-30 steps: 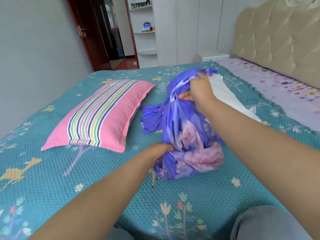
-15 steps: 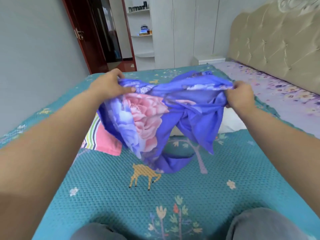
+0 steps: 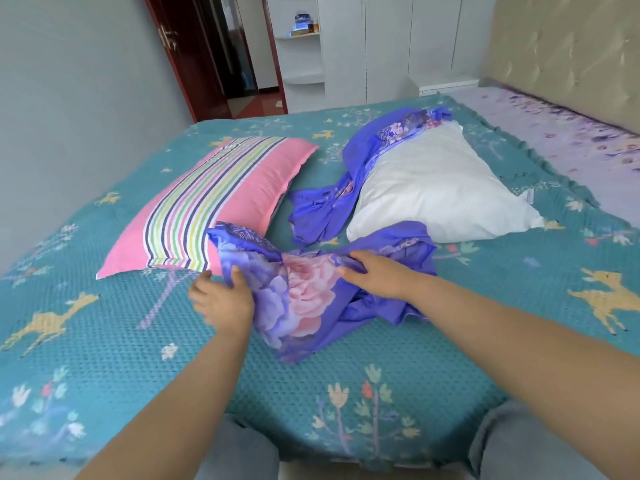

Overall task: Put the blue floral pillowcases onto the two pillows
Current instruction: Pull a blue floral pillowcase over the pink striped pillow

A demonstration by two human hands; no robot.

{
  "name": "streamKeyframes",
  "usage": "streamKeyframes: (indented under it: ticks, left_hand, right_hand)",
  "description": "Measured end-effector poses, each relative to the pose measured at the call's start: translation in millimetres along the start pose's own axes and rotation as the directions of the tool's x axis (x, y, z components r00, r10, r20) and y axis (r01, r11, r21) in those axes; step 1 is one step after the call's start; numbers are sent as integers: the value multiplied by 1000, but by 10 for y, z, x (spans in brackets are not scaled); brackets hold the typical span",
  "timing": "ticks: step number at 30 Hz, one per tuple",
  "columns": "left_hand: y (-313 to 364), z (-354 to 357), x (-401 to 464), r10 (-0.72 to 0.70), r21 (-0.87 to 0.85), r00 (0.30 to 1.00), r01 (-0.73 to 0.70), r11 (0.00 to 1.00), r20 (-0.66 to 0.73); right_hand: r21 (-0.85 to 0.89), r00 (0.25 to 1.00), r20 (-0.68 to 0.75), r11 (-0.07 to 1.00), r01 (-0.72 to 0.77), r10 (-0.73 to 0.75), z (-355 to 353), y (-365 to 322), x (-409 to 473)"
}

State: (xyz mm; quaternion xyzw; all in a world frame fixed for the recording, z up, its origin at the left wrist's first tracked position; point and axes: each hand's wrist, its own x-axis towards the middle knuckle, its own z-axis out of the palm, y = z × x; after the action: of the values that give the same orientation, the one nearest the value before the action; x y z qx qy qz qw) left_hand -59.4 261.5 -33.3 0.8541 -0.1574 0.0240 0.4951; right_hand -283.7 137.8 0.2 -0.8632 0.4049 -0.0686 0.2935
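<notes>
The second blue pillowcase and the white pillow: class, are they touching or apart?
Touching. The head view shows the second blue pillowcase lying bunched against the white pillow's left edge and far corner, with no bedspread visible between them.

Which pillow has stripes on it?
The pink pillow on the left has colourful stripes down its middle. The other pillow, on the right, is plain white.

left hand (image 3: pixel 223 301) grips near pillowcase (image 3: pixel 304 296) | right hand (image 3: pixel 374 273) grips its top edge | white pillow (image 3: pixel 436 181) beyond
</notes>
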Motion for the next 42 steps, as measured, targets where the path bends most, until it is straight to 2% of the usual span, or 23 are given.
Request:
streamKeyframes:
  ticks: [1, 2, 3, 4, 5, 6, 8, 10, 12, 14, 17, 19, 21, 22, 24, 25, 27, 28, 29, 33, 38, 40, 42]
  left_hand:
    - [-81, -3, 62, -191, -103, 968, 209, 972, 162]
    - [-163, -7, 88, -285, -206, 868, 391, 897, 407]
    - [-203, -40, 42, -292, -222, 689, 553, 803, 663]
    - [-199, -78, -14, -247, -217, 559, 635, 742, 791]
    - [-151, -104, -77, -178, -227, 488, 659, 717, 855]
    - [-77, -107, -96, -121, -230, 472, 619, 751, 873]
    - [176, -105, -22, -46, -259, 572, 440, 860, 819]
    - [556, -164, 171, 55, -273, 703, 201, 941, 709]
    - [1011, -339, 328, 244, -131, 802, -206, 970, 545]
    - [1434, -601, 375, 480, 60, 801, -533, 844, 359]
    - [1654, -835, 458, 673, 435, 712, -679, 591, 199]
    - [1462, -814, 515, 609, 684, 708, -643, 344, 359]
    - [1132, -747, 469, 460, 789, 734, -605, 109, 500]
    - [977, -700, 419, 431, 783, 726, -618, 69, 535]
    - [719, -580, 266, 485, 702, 668, -698, 142, 565]
    - [630, -512, 186, 495, 614, 656, -741, 274, 570]
    - [519, -346, 49, 311, 384, 667, -681, 624, 677]
    - [477, -252, 7, 174, 320, 626, -593, 739, 760]
    - [426, -168, -29, 92, 296, 571, -548, 782, 816]
    - [221, 78, -92, -16, 398, 540, -599, 695, 841]
    - [183, 231, -298, 132, 493, 623, -716, 495, 771]
    - [233, 194, -227, 235, 445, 670, -674, 589, 704]
    - [338, 65, -39, 349, 266, 782, -534, 803, 517]
  right_hand:
    - [-1, 999, 11, 999, -33, 33, 30, -10, 36]
    - [-19, 997, 43, 998, -64, 65, 58, -28, 71]
    - [-58, 992, 87, 995, -86, 91, 92, -50, 106]
    - [-110, 989, 111, 991, -82, 94, 119, -91, 110]
    - [-140, 991, 103, 988, -71, 86, 134, -128, 109]
    - [-149, 996, 59, 987, -62, 71, 134, -170, 95]
    - [-47, 992, -117, 998, -51, 45, 90, -227, 29]
    - [179, 948, -313, 984, -10, 66, 6, -239, -35]
    - [299, 908, -406, 954, 25, 103, -46, -242, -56]
    - [290, 879, -467, 956, 54, 92, -40, -293, -68]
    - [77, 901, -433, 994, 82, -41, 52, -515, -178]
    - [-183, 951, -187, 960, 212, -246, 201, -656, -257]
    - [-253, 919, 126, 884, 394, -373, 406, -776, -334]
    - [-246, 884, 245, 856, 454, -398, 500, -814, -367]
    - [-210, 859, 335, 858, 468, -387, 609, -877, -387]
    - [-196, 868, 311, 867, 458, -388, 610, -893, -368]
    - [-185, 912, 172, 897, 401, -372, 555, -879, -253]
    - [-198, 943, 94, 923, 331, -319, 505, -829, -168]
    - [-242, 967, 40, 937, 252, -250, 456, -754, -81]
    - [-448, 980, 199, 886, 118, -30, 384, -339, 93]
    - [-504, 955, 285, 860, 80, 78, 505, -112, 28]
    - [-579, 940, 291, 815, 25, 178, 485, -84, 4]
    - [-639, 930, 271, 769, -19, 248, 428, -36, 3]
